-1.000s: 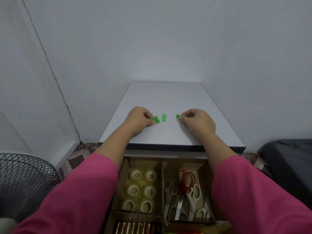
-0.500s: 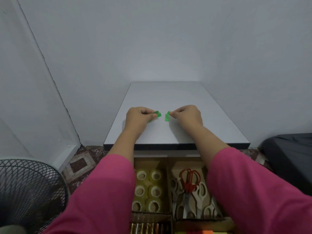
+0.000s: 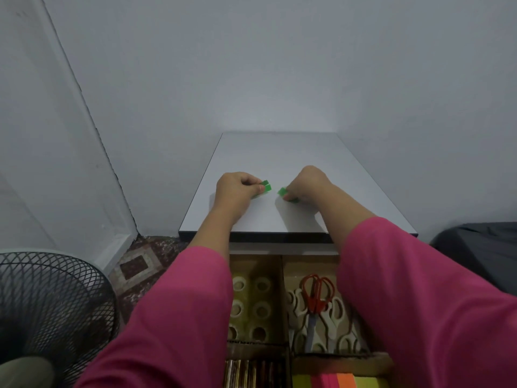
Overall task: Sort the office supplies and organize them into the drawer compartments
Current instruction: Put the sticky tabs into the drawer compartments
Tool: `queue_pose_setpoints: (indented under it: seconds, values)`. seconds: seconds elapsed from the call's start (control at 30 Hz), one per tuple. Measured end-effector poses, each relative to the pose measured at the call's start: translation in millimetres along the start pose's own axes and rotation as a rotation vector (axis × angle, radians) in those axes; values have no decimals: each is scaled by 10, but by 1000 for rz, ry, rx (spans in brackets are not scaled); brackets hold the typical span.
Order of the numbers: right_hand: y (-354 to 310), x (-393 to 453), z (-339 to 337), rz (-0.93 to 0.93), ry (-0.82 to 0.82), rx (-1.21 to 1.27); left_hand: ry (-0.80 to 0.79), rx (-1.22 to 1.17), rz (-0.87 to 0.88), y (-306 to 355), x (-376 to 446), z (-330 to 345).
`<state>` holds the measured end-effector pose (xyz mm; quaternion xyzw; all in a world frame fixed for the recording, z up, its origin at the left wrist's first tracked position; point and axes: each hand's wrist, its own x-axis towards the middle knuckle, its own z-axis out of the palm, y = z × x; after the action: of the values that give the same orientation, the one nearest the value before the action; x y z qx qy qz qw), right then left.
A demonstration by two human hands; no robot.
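Both hands rest on the grey desk top (image 3: pixel 282 152). My left hand (image 3: pixel 237 190) pinches small green pieces (image 3: pixel 265 186) that stick out past its fingertips. My right hand (image 3: pixel 307 183) pinches other small green pieces (image 3: pixel 283 192) against the desk; part of them is hidden under the fingers. A narrow gap of bare desk separates the two green bunches. Below the desk edge the open drawer (image 3: pixel 282 264) shows cardboard compartments.
Drawer compartments hold tape rolls (image 3: pixel 251 309), scissors (image 3: pixel 317 306) with one red pair on top, gold and brown pens (image 3: pixel 251 373) and bright sticky notes (image 3: pixel 338 380). A black fan grille (image 3: pixel 53 303) stands at the left, a dark object (image 3: pixel 481 247) at the right.
The right hand picked up the loose green piece from the middle of the desk. Both hands now hold their green pieces a little apart; the view shifted slightly.
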<state>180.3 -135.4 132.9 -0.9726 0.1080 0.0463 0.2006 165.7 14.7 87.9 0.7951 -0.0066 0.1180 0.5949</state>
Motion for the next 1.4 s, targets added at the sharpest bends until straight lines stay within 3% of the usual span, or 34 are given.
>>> queue_pose_setpoints:
  seconds: [0.33,0.6,0.8,0.97,1.27,1.4]
  values:
    - [320,-547,-38,-34,-45,41,-154,63,-17,197,-461,-51]
    - [1086,-1605,67,-134,-156,404,-206,-122,-109,218,-1706,-90]
    - [1791,-2145,484,61,-275,129,-268,-202,-265,-191,-2373,-43]
    - [1885,-2265,904,103,-231,-184,-252,-225,-318,-292,-2363,32]
    - [1829,-2217,1035,132,-272,-277,-261,-233,-285,-335,-2353,47]
    - [1924,-2150,864,154,-229,-203,-419,-97,-200,-244,-2419,108]
